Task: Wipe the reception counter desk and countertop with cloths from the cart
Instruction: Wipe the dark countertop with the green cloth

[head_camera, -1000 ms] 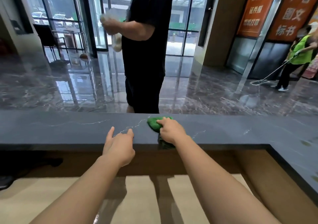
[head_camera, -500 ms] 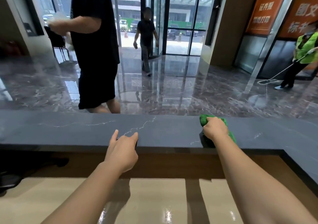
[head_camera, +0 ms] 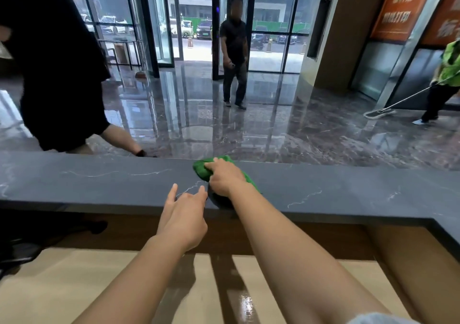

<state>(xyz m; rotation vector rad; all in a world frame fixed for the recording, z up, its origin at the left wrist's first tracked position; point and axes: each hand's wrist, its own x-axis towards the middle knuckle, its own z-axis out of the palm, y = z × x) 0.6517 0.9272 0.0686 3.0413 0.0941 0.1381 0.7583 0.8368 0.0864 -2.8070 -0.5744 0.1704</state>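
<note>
Reaching onto the countertop, right hand grips green cloth, left hand rests spread.

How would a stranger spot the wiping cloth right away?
Find the long dark grey marble countertop across the view. Near its far edge, under the right hand, lies a bunched green cloth, the only bright green thing on it.

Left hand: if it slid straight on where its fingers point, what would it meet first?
Probably the green cloth under the right hand, just ahead on the countertop; depth is unclear.
</note>
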